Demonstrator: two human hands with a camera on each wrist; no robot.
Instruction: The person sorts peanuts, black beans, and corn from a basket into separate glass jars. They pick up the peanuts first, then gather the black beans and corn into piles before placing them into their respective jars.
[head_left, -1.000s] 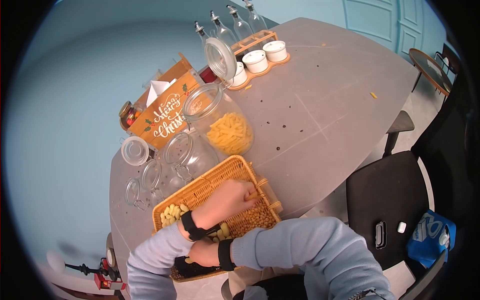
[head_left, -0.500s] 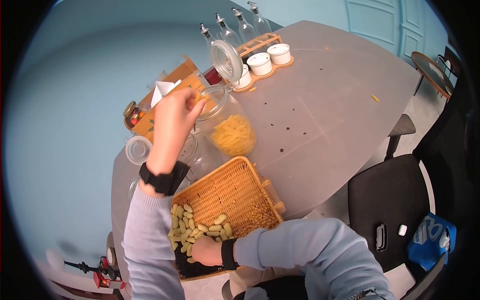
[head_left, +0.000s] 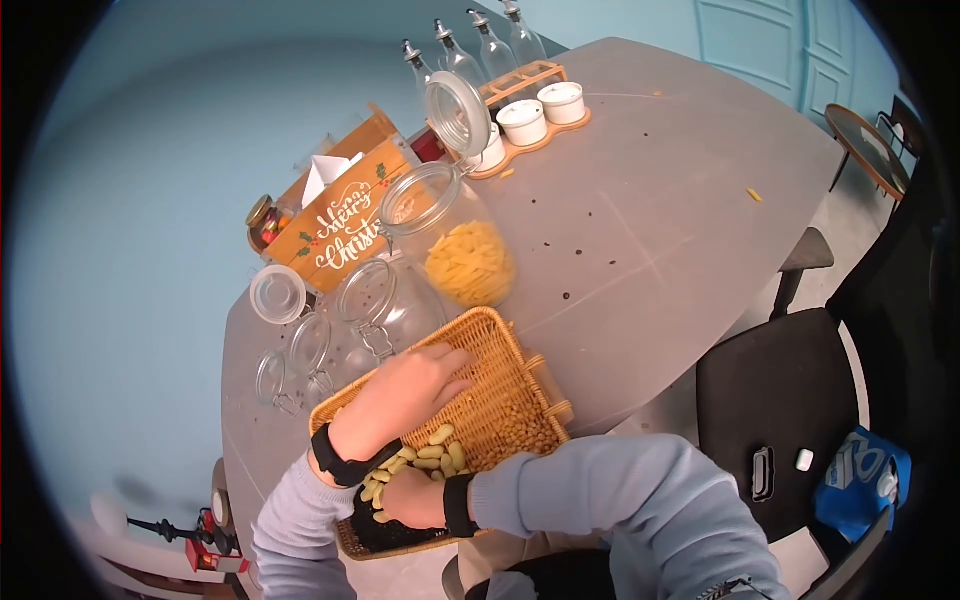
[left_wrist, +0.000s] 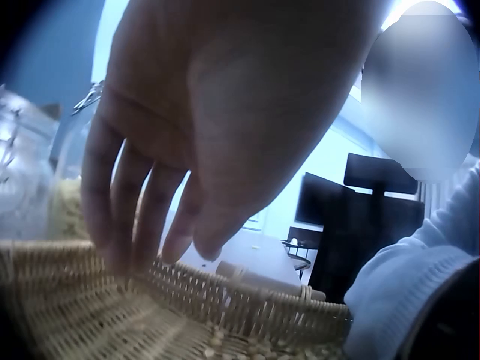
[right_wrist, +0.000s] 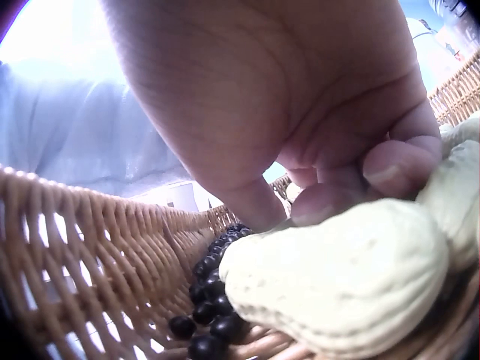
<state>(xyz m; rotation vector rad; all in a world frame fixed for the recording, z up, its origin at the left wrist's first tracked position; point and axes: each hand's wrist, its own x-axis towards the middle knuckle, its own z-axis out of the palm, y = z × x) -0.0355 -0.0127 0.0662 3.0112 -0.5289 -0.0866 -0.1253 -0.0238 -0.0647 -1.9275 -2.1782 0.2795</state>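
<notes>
A wicker basket (head_left: pixel 487 318) holds peanuts (head_left: pixel 441 434), small tan beans or kernels (head_left: pixel 520 428) and black beans (head_left: pixel 375 530). My left hand (head_left: pixel 400 395) hovers over its far side; in the left wrist view that hand (left_wrist: pixel 202 135) has its fingers loosely extended downward, nothing visible between them. Down among the peanuts is my right hand (head_left: pixel 415 500), beside the black beans. In the right wrist view its fingers (right_wrist: pixel 397 169) are bent behind a large peanut (right_wrist: pixel 337 277); whether they grip anything is hidden. Yellow pasta (head_left: pixel 470 262) lies inside an open glass jar (head_left: pixel 425 205).
Empty glass jars (head_left: pixel 395 300) with open lids stand left of the pasta jar. Behind are a wooden Christmas box (head_left: pixel 340 225), white ramekins (head_left: pixel 522 122) and glass bottles (head_left: pixel 495 55). Stray bits dot the grey table (head_left: pixel 680 210); a black chair (head_left: pixel 775 390) stands at right.
My left hand went from the basket up to the pasta jar's mouth with yellow pasta at its fingertips, then came back over the basket without it. My right hand has stayed among the peanuts.
</notes>
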